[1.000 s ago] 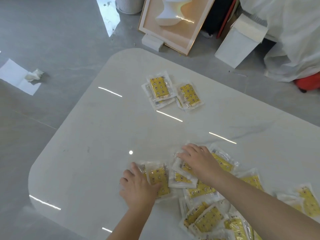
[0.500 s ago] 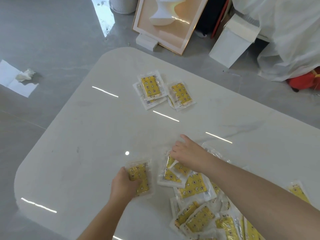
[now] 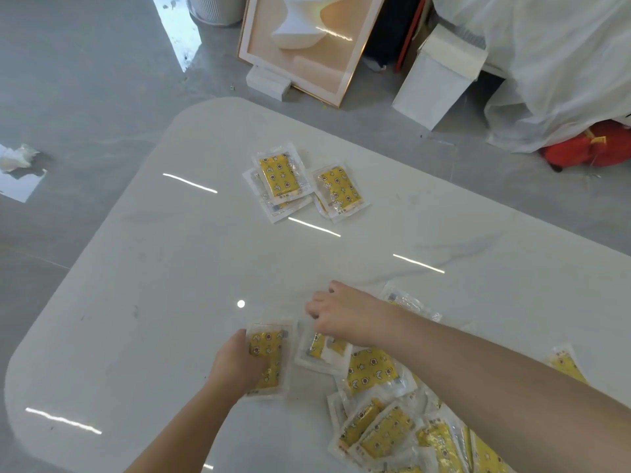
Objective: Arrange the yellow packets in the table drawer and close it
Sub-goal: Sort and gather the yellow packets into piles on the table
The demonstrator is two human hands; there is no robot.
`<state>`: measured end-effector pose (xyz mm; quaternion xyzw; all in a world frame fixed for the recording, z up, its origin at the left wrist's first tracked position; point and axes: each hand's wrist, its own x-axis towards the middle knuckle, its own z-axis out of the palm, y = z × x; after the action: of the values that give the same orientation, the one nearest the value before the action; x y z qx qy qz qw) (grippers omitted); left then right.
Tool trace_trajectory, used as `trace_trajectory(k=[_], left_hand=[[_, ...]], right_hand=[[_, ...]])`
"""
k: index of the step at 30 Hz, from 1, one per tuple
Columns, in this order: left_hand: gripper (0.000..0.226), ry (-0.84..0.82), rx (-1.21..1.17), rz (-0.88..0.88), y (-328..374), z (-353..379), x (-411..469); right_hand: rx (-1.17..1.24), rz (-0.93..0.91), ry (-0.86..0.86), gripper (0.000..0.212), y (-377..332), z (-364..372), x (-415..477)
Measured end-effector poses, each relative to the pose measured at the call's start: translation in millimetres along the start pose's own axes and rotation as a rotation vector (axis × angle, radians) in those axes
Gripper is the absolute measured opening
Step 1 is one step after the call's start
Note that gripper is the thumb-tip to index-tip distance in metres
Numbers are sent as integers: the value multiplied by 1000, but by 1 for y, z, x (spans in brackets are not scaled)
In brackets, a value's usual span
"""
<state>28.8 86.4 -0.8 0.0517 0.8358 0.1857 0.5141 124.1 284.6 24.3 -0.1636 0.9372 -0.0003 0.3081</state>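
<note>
Yellow packets in clear wrappers lie on the white marble table (image 3: 153, 302). A heap of several packets (image 3: 379, 435) fills the near right. My left hand (image 3: 234, 368) grips one packet (image 3: 273, 353) by its near left side, thumb on top, just left of the heap. My right hand (image 3: 341, 319) reaches across with fingers curled over the far edge of a neighbouring packet (image 3: 322, 353). Two small stacks of packets (image 3: 278, 179) (image 3: 338, 189) sit apart at the table's far side. No drawer is in view.
A single packet (image 3: 565, 367) lies at the right edge beyond my right forearm. On the grey floor past the table lean a framed picture (image 3: 307, 46) and a white box (image 3: 437, 80). Crumpled paper (image 3: 17, 157) lies at the left.
My left hand has slid one packet left, away from the heap. My right hand went from lying flat on the heap to curling over one packet's far edge.
</note>
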Motion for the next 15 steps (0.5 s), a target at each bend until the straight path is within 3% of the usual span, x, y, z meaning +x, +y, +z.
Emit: trace_trajectory(k=[4, 10, 13, 15], left_hand=[[22, 26, 47, 19, -1, -1, -1], [19, 34, 43, 21, 4, 1, -5], [19, 66, -17, 33, 8, 2, -13], [20, 80, -140, 42, 11, 5, -23]], right_hand=[[-1, -28, -19, 20, -8, 9, 16], [-75, -11, 83, 25, -5, 13, 2], [29, 39, 138, 28, -2, 12, -15], [254, 132, 181, 23, 4, 13, -34]])
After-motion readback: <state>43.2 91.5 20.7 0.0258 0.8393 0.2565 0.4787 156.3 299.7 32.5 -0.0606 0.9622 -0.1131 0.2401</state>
